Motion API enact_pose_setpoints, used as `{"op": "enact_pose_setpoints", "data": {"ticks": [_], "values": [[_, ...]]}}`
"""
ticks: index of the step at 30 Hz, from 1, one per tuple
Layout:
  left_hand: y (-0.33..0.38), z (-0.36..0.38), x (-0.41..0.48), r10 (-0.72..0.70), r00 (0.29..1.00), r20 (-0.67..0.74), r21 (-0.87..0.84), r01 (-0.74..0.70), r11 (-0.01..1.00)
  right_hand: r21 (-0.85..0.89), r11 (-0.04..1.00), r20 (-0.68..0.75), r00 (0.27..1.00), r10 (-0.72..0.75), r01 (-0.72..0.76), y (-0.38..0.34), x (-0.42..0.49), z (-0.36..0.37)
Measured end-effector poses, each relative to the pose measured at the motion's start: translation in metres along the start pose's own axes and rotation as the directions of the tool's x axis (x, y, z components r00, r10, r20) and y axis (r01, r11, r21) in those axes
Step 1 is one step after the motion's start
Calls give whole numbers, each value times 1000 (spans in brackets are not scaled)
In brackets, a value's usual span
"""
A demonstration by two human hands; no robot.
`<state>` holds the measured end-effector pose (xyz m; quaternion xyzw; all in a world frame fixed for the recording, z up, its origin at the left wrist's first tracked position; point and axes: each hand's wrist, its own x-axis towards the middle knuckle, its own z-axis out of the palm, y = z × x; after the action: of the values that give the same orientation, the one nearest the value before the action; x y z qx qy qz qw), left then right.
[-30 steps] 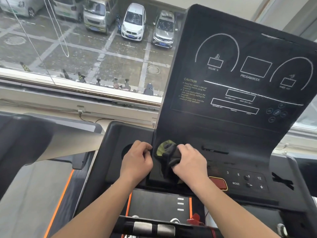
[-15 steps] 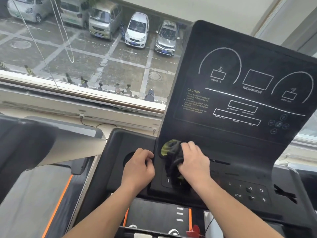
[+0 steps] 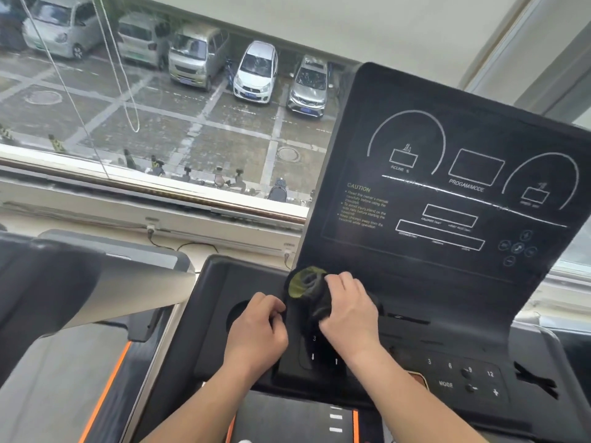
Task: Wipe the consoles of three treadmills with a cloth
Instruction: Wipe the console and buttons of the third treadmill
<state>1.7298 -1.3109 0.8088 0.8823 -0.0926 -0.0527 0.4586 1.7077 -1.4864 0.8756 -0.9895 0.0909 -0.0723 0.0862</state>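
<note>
Pressing a bunched dark cloth [image 3: 309, 294], yellow-green at its eleven o'clock, against the seven o'clock corner of the console [image 3: 425, 276] with right hand [image 3: 348, 306] curled round it; left hand [image 3: 256, 330] at the cloth's eight o'clock, fingers curled, grasp unclear

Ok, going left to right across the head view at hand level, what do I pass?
neighbouring treadmill console → left hand → cloth → right hand → number buttons → black cross mark
</note>
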Motion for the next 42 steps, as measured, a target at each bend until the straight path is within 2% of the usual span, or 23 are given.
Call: {"op": "enact_pose_setpoints", "data": {"ticks": [3, 9, 12, 15, 17, 18, 21, 24, 28, 32, 34, 37, 40, 42], "values": [[2, -1, 2, -2, 1000, -3, -4, 2, 1000, 44, 999, 213, 977, 23, -33, -7, -7, -5], [-4, -2, 0, 11, 998, -57, -57, -14, 998, 76, 996, 429, 903, 16, -54, -9, -29, -16], [-6, -1, 1, 17, 998, -54, -59, -21, 998, 78, 996, 359, 933, 2, -32, -8, -40, -21], [-3, 0, 2, 7, 1000, -22, -62, -8, 998, 100, 985, 104, 986, 132, -143, 2, -22, -30], [0, -2, 1, -4, 1000, -15, -64, 3, 998, 81, 979, -45, 981, 189, -185, 12, -5, -35], [2, -3, 1, -10, 1000, -12, -60, 10, 998, 62, 978, -72, 976, 205, -200, 16, 1, -35], [3, -4, -1, -16, 1000, 0, -42, 16, 999, 75, 971, 27, 974, 225, -226, 17, 1, -24], [3, -4, 1, -6, 1000, 3, -19, 6, 1000, 60, 984, 157, 975, 159, -170, 1, -13, -10], [3, -4, 2, -4, 1000, -16, -10, 4, 1000, 122, 969, 279, 944, 173, -214, -13, -20, -9], [2, -6, 1, 20, 1000, -19, -3, -20, 1000, 111, 986, 361, 929, 75, -123, -12, -37, -13], [4, -6, 0, 30, 999, -21, 13, -29, 999, 144, 983, 445, 895, 37, -113, -8, -44, -19], [13, -6, -5, -16, 999, -39, 11, 16, 1000, 276, 927, 560, 826, 60, -255, 14, -44, -37], [41, -6, -16, 7, 994, -105, -95, -17, 995, 382, 847, 529, 839, 128, -370, 34, -49, -52], [68, -2, -28, 43, 996, -80, -199, -58, 978, 538, 710, 500, 850, 165, -454, 33, -58, -59]]}}
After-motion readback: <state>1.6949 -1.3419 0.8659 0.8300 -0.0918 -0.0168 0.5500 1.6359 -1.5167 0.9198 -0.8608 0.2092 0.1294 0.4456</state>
